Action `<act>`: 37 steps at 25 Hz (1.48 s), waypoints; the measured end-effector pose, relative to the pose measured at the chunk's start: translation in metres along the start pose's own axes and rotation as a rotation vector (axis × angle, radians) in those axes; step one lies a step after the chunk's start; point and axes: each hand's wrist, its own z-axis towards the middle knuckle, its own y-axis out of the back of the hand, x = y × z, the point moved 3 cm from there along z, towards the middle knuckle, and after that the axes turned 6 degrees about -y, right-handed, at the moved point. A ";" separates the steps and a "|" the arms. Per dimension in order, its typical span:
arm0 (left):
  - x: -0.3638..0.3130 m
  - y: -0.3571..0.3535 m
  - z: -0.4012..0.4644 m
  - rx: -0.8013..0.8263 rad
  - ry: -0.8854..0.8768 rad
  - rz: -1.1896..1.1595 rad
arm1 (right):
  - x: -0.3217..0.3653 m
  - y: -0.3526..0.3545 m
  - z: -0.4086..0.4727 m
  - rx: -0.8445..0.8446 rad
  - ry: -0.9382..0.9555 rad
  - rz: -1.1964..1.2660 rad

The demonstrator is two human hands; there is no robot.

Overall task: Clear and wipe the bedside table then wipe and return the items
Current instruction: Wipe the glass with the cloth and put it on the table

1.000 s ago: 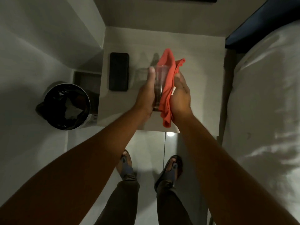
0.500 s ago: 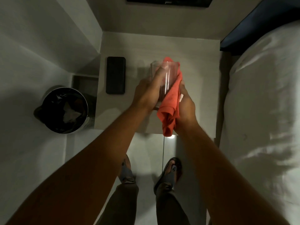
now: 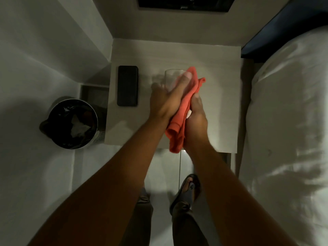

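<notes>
Left hand: wrapped around clear cylindrical drinking glass, thumb laid along the near wall up to the rim. Glass held in the air above pale rectangular bedside table, open mouth tipped away from the camera.

Right hand: clenched on orange-red cloth, pressing it against the right side of the glass. Upper cloth corner reaching past the rim; lower folds hanging between the two wrists, over the table's front edge.

On the table top, left portion: flat black rectangular phone, lying parallel to the left edge, well apart from the glass. Rest of the visible table top bare.

Left of the table, on the light floor: round bin with black liner, crumpled white paper inside.

Right of the table: bed with white bedding, dark blue headboard behind it.

Bottom centre: legs in dark trousers; one foot in a dark sandal clearly visible, the other mostly hidden by the left forearm.
</notes>
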 end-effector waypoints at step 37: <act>0.006 0.028 -0.009 0.929 0.035 0.503 | 0.079 -0.027 0.028 0.714 0.588 -1.936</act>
